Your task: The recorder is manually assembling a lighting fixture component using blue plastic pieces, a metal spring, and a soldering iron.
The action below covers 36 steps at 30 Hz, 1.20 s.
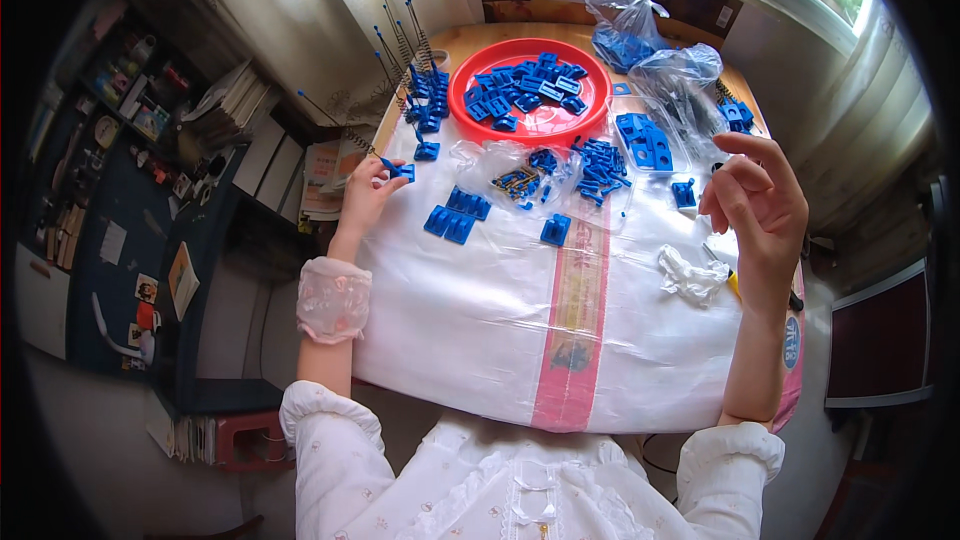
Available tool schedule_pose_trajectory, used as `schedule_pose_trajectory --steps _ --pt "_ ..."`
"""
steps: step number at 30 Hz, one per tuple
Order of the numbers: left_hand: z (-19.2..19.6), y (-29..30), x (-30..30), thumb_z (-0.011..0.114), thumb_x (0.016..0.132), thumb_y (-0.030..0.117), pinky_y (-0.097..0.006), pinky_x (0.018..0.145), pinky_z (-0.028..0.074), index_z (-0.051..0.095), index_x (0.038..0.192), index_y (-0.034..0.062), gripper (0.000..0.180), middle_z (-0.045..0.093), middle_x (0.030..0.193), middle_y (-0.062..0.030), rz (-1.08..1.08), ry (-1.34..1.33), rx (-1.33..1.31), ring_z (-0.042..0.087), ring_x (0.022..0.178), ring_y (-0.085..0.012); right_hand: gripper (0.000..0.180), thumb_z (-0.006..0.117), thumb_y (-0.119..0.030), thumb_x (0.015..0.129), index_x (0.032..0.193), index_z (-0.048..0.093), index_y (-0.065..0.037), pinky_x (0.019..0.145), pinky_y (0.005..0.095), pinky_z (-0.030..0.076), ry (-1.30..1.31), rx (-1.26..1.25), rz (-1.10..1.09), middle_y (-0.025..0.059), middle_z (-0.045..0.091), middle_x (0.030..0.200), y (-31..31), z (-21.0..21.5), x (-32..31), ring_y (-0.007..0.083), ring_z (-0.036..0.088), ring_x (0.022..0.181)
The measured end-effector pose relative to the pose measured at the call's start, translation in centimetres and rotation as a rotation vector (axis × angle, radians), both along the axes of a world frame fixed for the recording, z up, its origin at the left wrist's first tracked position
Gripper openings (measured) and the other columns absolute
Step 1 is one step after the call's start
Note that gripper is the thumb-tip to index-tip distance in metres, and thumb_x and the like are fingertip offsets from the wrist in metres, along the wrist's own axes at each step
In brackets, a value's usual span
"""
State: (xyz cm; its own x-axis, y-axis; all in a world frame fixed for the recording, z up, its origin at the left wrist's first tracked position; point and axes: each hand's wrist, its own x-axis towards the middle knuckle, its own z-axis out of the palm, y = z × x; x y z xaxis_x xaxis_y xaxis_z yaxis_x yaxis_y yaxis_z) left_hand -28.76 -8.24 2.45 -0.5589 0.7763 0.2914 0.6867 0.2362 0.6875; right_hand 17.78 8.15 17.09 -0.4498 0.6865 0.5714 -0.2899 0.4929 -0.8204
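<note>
At the left edge of the table, my left hand is closed in a pinch on a blue plastic clip with a spring wire. Its thin coiled wire leans up and left to a small blue tip. Above the right side hovers my right hand, fingers loosely curled and apart, with nothing visible held. A single blue clip lies close to it. Finished-looking clips with upright spring wires stand beyond my left hand. Several blue clips without wires lie in rows nearer me.
A red round tray holds many blue parts. In front, a clear plastic bag carries small brass-coloured pieces beside blue pegs. Plastic bags crowd the back right. Crumpled white tissue and a yellow-handled tool lie near my right forearm.
</note>
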Motion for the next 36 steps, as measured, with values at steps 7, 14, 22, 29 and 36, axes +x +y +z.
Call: schedule_pose_trajectory --steps 7,14,22,29,36 --pt "-3.6 2.0 -2.7 0.084 0.085 0.009 -0.024 0.07 0.051 0.077 0.115 0.0021 0.031 0.063 0.091 -0.0005 -0.042 -0.042 0.011 0.059 0.076 -0.009 0.024 0.066 -0.001 0.098 0.122 0.067 0.001 0.056 0.0209 0.043 -0.046 0.004 0.008 0.0023 0.067 0.076 0.0 -0.2 -0.2 0.0067 0.064 0.069" --pt "-4.0 2.8 -2.9 0.084 0.086 0.01 -0.03 0.075 0.054 0.075 0.113 -0.0004 0.031 0.065 0.092 -0.0062 -0.062 -0.032 -0.015 0.064 0.077 -0.0161 0.023 0.066 0.001 0.098 0.12 0.067 0.0 0.057 0.0211 0.044 -0.088 -0.011 0.005 0.002 0.068 0.077 0.1 -0.3 -0.3 0.007 0.065 0.07" --pt "-2.4 3.0 -1.5 0.084 0.086 0.012 -0.033 0.078 0.056 0.074 0.11 0.0004 0.028 0.068 0.097 -0.0106 -0.021 0.064 -0.098 0.068 0.082 -0.0209 0.018 0.066 0.0 0.098 0.116 0.069 -0.001 0.058 0.0204 0.045 -0.122 -0.009 0.015 0.0026 0.07 0.08 0.1 -0.3 -0.2 0.007 0.067 0.072" --pt "-2.9 2.3 -2.2 0.087 0.083 0.013 -0.03 0.079 0.057 0.074 0.115 -0.0001 0.037 0.072 0.099 -0.0079 0.002 -0.062 -0.06 0.068 0.083 -0.0161 0.015 0.066 0.0 0.098 0.111 0.071 -0.001 0.058 0.0201 0.045 -0.151 0.003 0.022 0.0025 0.071 0.081 0.2 -0.2 -0.1 0.007 0.067 0.072" --pt "-3.5 1.6 -1.8 0.092 0.078 0.028 -0.033 0.08 0.058 0.071 0.12 0.0006 0.055 0.074 0.102 -0.0102 0.151 -0.011 -0.065 0.069 0.086 -0.0192 0.012 0.066 0.002 0.096 0.106 0.073 0.0 0.059 0.0207 0.047 -0.213 0.003 0.049 0.0034 0.071 0.086 0.1 -0.6 -0.5 0.0071 0.068 0.073"
